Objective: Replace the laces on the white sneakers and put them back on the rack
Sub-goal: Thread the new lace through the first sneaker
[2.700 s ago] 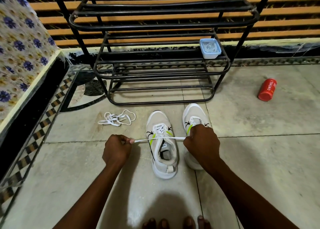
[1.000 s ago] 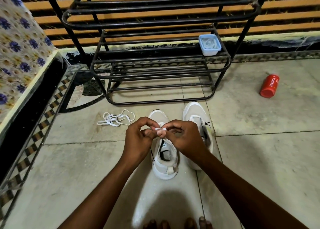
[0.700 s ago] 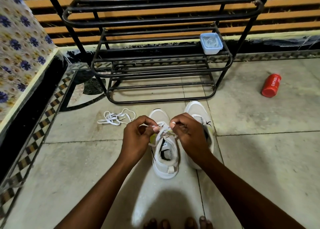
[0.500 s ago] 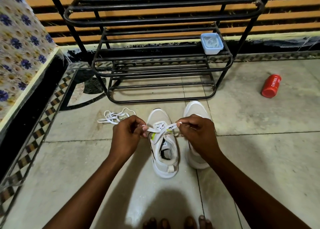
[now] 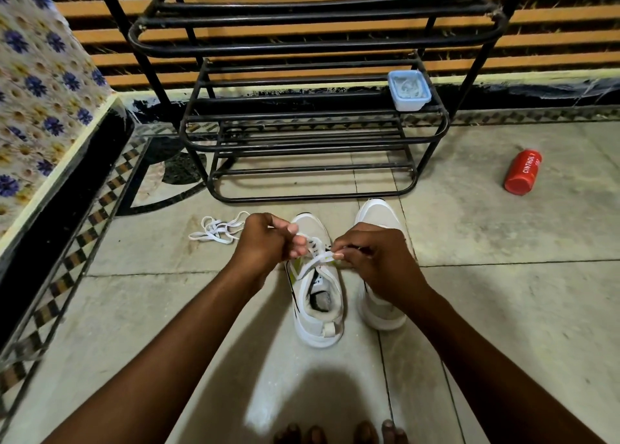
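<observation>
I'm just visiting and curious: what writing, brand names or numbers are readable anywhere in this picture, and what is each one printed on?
"CINTHOL": white letters along the side of the red bottle lying on the floor right of the rack.
Smaller white print beside that word on the bottle: too small to read.
Dark marks on the tongue of the left sneaker: too blurred to read.
Blue-rimmed container on the rack: no readable text.

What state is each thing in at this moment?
Left white sneaker: upright on floor, lace part threaded.
Right white sneaker: upright, beside it.
White flat lace: pinched by left hand and right hand.
Loose white lace bundle: heaped on floor.
Red canister: lying down.
Blue plastic box: on black metal rack.
</observation>
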Demonstrator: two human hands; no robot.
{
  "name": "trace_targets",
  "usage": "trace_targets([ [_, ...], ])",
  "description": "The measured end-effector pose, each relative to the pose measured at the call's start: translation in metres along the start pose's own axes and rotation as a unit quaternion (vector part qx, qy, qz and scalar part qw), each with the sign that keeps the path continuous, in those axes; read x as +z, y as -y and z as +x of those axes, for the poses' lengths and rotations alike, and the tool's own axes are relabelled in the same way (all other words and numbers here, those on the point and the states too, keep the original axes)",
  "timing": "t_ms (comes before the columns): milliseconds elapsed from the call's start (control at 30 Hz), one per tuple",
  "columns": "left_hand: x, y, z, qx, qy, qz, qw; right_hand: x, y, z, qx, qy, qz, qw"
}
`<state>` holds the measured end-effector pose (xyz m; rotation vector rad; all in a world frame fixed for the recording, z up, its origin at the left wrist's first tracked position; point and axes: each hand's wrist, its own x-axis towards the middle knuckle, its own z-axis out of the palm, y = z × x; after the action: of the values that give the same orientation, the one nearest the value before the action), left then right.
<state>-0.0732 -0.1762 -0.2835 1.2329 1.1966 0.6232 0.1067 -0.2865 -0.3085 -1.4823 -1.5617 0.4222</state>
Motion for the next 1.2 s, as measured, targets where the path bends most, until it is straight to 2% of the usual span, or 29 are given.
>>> trace_targets([
  [67,0.011,-0.003,-0.002,-0.024,0.024,-0.084,0.996,0.003,0.007,0.005,-0.072,0.027,-0.028,0.997],
  [100,0.015,-0.004,-0.003,-0.015,0.04,-0.089,0.995,0.006,0.011,0.008,-0.102,0.038,-0.04,0.993],
  [167,0.019,-0.005,-0.006,0.027,0.067,-0.038,0.997,0.011,0.019,0.012,-0.152,0.053,-0.069,0.985],
  [233,0.02,-0.004,-0.01,0.051,0.085,0.015,0.995,0.011,0.02,0.018,-0.159,0.047,-0.075,0.983],
  [367,0.019,-0.001,-0.017,0.073,0.129,0.037,0.988,0.01,0.011,0.022,-0.113,-0.035,-0.067,0.991],
  [467,0.019,0.004,-0.018,0.072,0.144,0.046,0.986,0.018,0.005,0.017,-0.016,-0.068,-0.033,0.997],
  [567,0.02,0.012,-0.015,0.077,0.161,0.059,0.982,0.021,0.002,0.014,0.102,-0.062,0.074,0.99],
  [667,0.019,0.02,-0.012,0.09,0.18,0.056,0.978,0.019,-0.002,0.016,0.163,-0.027,0.156,0.974],
  [800,0.016,0.025,-0.014,0.105,0.159,0.019,0.982,0.015,-0.008,0.017,0.185,0.022,0.181,0.966],
  [1000,0.007,0.03,-0.011,0.125,0.102,0.032,0.986,0.013,-0.012,0.019,0.21,0.033,0.205,0.955],
  [1200,0.003,0.038,-0.003,0.145,0.112,0.077,0.98,0.012,-0.012,0.023,0.205,0.043,0.192,0.959],
])
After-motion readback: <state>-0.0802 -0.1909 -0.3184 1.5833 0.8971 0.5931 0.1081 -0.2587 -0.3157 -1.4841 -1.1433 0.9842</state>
